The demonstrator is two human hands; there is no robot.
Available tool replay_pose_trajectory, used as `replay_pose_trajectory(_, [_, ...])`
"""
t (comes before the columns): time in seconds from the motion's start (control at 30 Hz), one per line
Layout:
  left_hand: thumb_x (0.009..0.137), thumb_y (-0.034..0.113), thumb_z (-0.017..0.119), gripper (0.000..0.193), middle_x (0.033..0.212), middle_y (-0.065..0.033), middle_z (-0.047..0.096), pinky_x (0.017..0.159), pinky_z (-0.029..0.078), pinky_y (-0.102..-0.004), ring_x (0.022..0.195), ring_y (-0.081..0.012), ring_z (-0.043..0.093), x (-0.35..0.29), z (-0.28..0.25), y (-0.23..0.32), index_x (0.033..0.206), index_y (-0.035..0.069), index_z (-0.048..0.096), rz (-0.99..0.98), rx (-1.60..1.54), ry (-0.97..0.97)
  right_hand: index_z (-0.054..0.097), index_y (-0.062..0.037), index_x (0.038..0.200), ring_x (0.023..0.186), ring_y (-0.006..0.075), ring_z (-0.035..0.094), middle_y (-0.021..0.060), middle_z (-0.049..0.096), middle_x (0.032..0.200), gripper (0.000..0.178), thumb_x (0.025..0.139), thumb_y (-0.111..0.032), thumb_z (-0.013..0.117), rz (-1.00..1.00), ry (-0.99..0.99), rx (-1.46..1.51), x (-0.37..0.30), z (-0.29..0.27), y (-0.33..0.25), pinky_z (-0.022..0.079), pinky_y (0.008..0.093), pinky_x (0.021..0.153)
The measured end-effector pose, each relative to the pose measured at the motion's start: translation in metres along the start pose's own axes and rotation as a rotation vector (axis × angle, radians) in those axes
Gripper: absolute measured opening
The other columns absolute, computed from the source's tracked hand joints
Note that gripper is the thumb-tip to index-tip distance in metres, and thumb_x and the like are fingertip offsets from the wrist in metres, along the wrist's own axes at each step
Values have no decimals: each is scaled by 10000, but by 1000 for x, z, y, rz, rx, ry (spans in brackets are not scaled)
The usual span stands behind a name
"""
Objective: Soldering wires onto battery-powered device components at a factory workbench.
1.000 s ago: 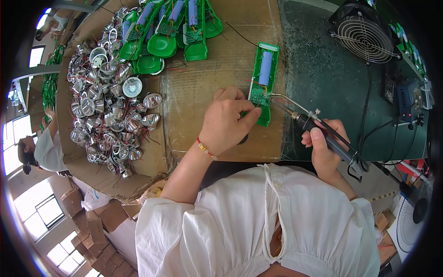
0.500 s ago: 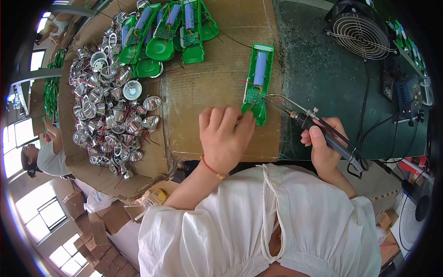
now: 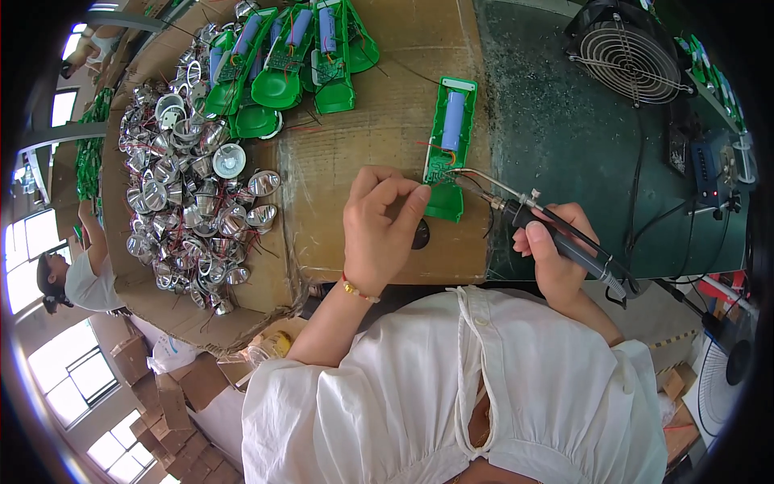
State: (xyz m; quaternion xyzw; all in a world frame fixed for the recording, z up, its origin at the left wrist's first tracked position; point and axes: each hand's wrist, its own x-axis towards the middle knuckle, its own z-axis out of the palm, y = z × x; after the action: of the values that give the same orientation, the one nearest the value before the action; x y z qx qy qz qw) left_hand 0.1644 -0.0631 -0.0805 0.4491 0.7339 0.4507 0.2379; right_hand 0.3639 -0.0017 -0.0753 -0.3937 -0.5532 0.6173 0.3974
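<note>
A green plastic housing [image 3: 445, 208] lies lengthwise on the cardboard, with a purple cylindrical battery cell [image 3: 453, 121] and a small circuit board [image 3: 439, 167] in it. Red wires run between cell and board. My right hand [image 3: 556, 250] grips a soldering iron [image 3: 556, 234] with a thin metal feed tube; its tip is at the board's right side. My left hand [image 3: 377, 230] is closed in a pinch at the board's left edge. Whatever its fingertips hold is too small to make out. A black round object [image 3: 421, 235] shows partly from behind this hand.
At left, a cardboard box [image 3: 201, 323] holds many silver reflector cups [image 3: 193, 194] with red wires. More green housings [image 3: 278, 89] with cells are piled at its far edge. A fan [image 3: 629, 60] and a blue powered unit [image 3: 709, 173] stand at right. Another person [image 3: 85, 274] sits far left.
My left hand has turned over from palm-down and drawn back slightly, its fingers now pinched beside the board. The black round object has come into view. The soldering iron has shifted slightly left.
</note>
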Motion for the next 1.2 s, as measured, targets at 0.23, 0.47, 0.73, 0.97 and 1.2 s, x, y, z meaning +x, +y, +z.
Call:
replay_pose_trajectory(0.23, [742,95,652,92,798,-84,567,591,433,-275,686,-189,540,2,1,-7,740,5,630,-73,-10,-72,507,35,875,589,117,577,117,597,704,149,804,-61,596,47,19,30,4,7,3,493,236,546])
replay_pose_trajectory(0.47, [750,108,641,111,799,-95,567,583,435,-280,664,-194,546,7,1,-5,743,-2,629,-145,-57,-102,510,34,872,596,118,580,114,599,701,162,803,-77,605,102,26,56,5,9,8,493,235,543])
replay_pose_trajectory(0.73, [755,105,633,121,790,-94,560,564,431,-266,628,-175,546,7,0,-4,741,-15,622,-179,-82,-99,500,31,883,596,121,578,119,600,703,158,805,-67,596,14,40,32,2,9,9,492,238,549])
replay_pose_trajectory(0.97, [797,103,614,160,788,-19,536,472,392,-206,552,-54,485,9,-1,-6,745,-48,601,-126,-58,-129,487,25,897,582,120,568,119,600,696,156,807,-53,588,-31,79,56,1,-2,10,480,232,538])
replay_pose_trajectory(1.2, [767,115,627,151,750,-49,539,501,392,-234,572,-104,497,10,-2,-4,729,-30,616,-191,-80,-145,473,19,907,509,144,527,127,574,666,206,809,-121,587,-3,118,26,0,-3,12,432,234,465])
